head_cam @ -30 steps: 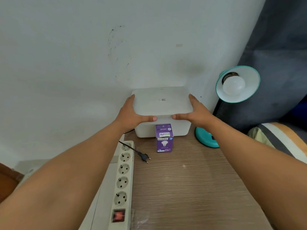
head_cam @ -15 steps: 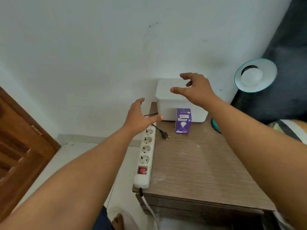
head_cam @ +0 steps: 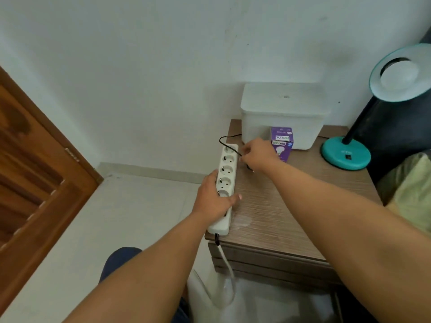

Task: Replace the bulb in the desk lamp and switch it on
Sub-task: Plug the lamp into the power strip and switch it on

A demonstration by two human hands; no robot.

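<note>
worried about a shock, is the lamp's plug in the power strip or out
Out: every visible socket on the power strip is empty, and the right hand holds the plug.

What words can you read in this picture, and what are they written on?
"ECOLINK": on the front of the purple bulb box, above a picture of a bulb.
"ECOLINK" again: on the box's top flap, upside down.
Small print on the top of the box: too small to read.
Small mark on the lid of the white plastic box: too blurred to read.
Power strip and teal lamp base: no readable text.
</note>
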